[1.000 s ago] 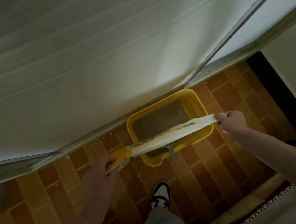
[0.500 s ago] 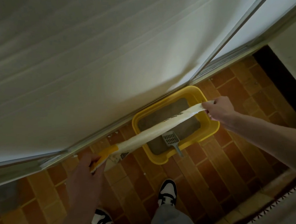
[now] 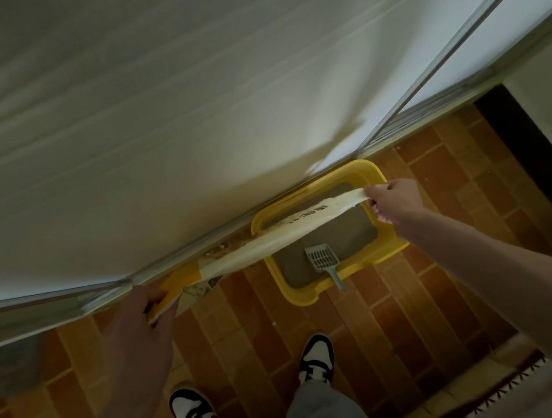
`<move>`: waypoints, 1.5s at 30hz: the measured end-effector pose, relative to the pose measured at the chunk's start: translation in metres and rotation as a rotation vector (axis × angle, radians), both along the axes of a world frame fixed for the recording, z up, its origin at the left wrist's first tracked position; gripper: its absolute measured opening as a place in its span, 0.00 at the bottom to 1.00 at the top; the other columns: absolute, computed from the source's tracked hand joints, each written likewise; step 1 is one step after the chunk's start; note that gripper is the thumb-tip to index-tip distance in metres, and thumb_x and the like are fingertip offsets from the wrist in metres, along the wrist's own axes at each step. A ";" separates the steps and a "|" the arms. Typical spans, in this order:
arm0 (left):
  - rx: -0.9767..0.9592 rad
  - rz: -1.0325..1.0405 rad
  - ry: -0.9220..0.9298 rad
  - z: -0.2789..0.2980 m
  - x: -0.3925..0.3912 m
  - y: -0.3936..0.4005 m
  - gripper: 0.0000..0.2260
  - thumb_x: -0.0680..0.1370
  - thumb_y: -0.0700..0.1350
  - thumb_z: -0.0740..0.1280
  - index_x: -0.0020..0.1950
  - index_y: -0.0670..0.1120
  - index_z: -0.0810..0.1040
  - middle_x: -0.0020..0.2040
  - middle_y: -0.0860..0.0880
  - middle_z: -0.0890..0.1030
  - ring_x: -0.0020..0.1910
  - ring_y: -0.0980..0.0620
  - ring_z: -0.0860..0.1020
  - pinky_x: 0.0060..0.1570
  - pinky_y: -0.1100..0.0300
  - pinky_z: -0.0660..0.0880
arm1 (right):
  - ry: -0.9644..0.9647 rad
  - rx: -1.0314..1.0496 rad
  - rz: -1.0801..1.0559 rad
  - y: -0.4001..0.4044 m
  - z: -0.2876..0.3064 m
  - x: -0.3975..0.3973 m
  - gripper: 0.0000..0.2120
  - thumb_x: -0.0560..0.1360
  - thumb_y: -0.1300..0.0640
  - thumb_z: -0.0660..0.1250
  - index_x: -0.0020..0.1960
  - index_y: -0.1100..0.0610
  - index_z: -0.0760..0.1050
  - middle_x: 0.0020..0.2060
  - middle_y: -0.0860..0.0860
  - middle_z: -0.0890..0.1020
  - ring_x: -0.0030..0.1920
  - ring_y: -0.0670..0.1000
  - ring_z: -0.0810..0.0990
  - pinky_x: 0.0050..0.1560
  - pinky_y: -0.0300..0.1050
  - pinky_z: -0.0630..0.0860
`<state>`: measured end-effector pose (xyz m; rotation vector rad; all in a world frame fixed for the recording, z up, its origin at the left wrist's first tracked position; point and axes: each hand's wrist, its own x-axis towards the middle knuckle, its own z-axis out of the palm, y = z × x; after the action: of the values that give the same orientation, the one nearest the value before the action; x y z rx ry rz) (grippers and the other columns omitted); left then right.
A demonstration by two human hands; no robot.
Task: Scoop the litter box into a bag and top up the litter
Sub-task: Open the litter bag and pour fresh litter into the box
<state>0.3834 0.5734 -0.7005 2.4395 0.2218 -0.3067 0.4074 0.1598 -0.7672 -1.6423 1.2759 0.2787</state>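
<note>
Left hand: the left hand (image 3: 137, 320) is low on the left side, above the floor. Its fingers are closed tight on the yellow end of the long white and yellow litter bag (image 3: 271, 239).
Litter bag: the bag is pulled flat and stretched between the 2 hands, up in the air. It slants from the lower left to the upper right. Its right part hangs over the back of the box. There is dark print on it, too blurry to read.
Litter box: the yellow plastic litter box (image 3: 390, 251) sits on the floor against the bottom of the white sliding door (image 3: 191, 116). It holds flat grey-brown litter (image 3: 344, 236).
Scoop: the grey plastic scoop with slots (image 3: 323, 258) lies in the box on the litter. Its handle sticks out over the front rim.
Right hand: the right hand (image 3: 395, 200) is above the right side of the box. Its fingers pinch the white end of the bag.
Floor: brown and orange brick tiles (image 3: 444, 293).
Feet: 2 black and white shoes (image 3: 316, 356) stand near the box.
</note>
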 end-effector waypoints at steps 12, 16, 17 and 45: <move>0.010 -0.082 0.145 -0.010 -0.030 0.000 0.08 0.79 0.46 0.69 0.42 0.56 0.74 0.31 0.55 0.75 0.27 0.49 0.75 0.27 0.53 0.72 | 0.124 -0.083 0.013 -0.001 0.001 -0.063 0.10 0.79 0.59 0.70 0.43 0.65 0.79 0.30 0.55 0.78 0.27 0.49 0.74 0.29 0.42 0.71; 0.062 -0.119 0.182 -0.005 -0.039 0.000 0.07 0.79 0.47 0.69 0.43 0.56 0.74 0.31 0.55 0.77 0.28 0.52 0.75 0.28 0.55 0.71 | 0.157 -0.119 0.050 0.001 0.002 -0.071 0.11 0.79 0.60 0.70 0.41 0.65 0.79 0.29 0.55 0.78 0.27 0.50 0.74 0.29 0.42 0.71; 0.083 -0.122 0.199 -0.003 -0.040 0.001 0.07 0.79 0.47 0.69 0.43 0.56 0.75 0.32 0.55 0.77 0.29 0.52 0.75 0.29 0.54 0.72 | 0.169 -0.115 0.067 0.002 0.003 -0.072 0.11 0.79 0.60 0.70 0.41 0.65 0.79 0.30 0.55 0.78 0.27 0.50 0.74 0.28 0.42 0.71; 0.060 -0.044 0.157 -0.005 -0.040 0.044 0.04 0.78 0.52 0.68 0.45 0.55 0.76 0.34 0.53 0.79 0.33 0.51 0.78 0.33 0.54 0.74 | 0.020 -0.151 0.109 0.051 0.031 -0.071 0.12 0.82 0.56 0.66 0.55 0.66 0.81 0.36 0.55 0.80 0.34 0.50 0.76 0.32 0.41 0.71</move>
<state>0.3438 0.6170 -0.7055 2.4834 0.2484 -0.5192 0.3368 0.2112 -0.7363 -1.8451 1.2495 0.2711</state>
